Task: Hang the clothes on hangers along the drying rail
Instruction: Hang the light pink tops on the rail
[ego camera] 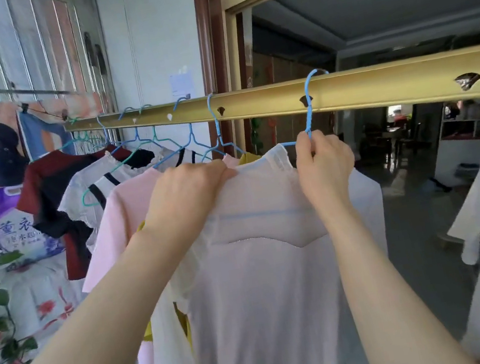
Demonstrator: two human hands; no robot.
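Both engaged: left hand (pixel 189 190) clutches the white shirt (pixel 267 289) at its shoulder, seemingly limp and light; right hand (pixel 323 163) pinches the stiff-looking blue hanger (pixel 307 89) by its neck, the likeliest firm hold, hook over the rail (pixel 391 81).

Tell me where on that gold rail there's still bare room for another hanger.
The bare stretch of the rail lies right of the blue hanger that the right hand pinches, around the empty notch. A short gap sits between it and the next hanger leftward. Farther left, from the pink shirt to the rail's end, hangers crowd together.
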